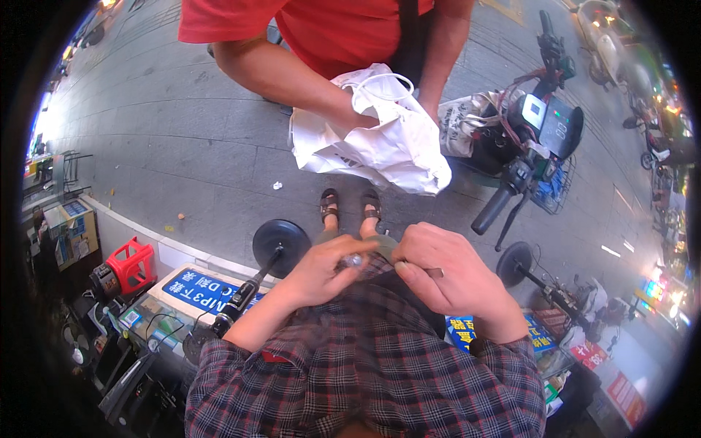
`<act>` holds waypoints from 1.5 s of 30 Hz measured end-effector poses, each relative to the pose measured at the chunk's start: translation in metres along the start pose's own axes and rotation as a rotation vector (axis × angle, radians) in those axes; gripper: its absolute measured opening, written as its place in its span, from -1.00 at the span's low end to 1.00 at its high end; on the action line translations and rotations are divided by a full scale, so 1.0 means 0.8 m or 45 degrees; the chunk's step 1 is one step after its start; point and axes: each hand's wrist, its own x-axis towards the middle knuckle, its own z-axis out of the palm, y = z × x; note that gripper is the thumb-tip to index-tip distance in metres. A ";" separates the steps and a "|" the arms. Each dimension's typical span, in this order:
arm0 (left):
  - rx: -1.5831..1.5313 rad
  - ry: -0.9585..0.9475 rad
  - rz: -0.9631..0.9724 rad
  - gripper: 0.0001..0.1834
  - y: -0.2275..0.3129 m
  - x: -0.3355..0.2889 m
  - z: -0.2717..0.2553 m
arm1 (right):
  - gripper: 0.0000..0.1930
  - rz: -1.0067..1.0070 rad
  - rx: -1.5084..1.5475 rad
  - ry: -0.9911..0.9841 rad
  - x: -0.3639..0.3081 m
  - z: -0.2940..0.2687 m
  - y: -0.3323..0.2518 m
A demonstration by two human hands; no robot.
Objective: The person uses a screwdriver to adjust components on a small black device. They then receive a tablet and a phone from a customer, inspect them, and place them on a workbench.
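In front of my checked shirt, both my hands are raised close together. My left hand (pixel 315 276) is closed, and the rounded end of a small shiny silver thing (pixel 353 260) shows between its thumb and fingers. My right hand (pixel 447 264) is curled too, with the thumb pressed in. A small flat dark metal piece (pixel 436 273) sticks out of its grip. The rest of both things is hidden by my fingers. Across from me, a person in a red shirt (pixel 343 36) has one hand inside a white bag (pixel 387 150).
An electric scooter (pixel 522 157) stands at the right, with a printed bag at its front. Round black discs on stands flank me, left (pixel 282 248) and right (pixel 515 264). A red plastic stool (pixel 131 266) and a blue sign (pixel 198 292) are at the left. Grey paving (pixel 182 146) lies ahead.
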 end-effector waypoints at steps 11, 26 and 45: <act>-0.983 -0.001 -0.275 -0.66 -0.025 -0.054 0.015 | -0.82 0.063 -0.128 0.198 -0.024 0.059 0.016; -1.871 0.596 -0.346 -0.74 -0.020 -0.045 0.035 | -0.70 -0.230 -0.114 -0.028 -0.013 0.108 0.016; -1.364 0.798 -0.200 -0.56 -0.056 -0.053 0.017 | -0.73 0.190 0.196 0.352 -0.087 0.018 0.019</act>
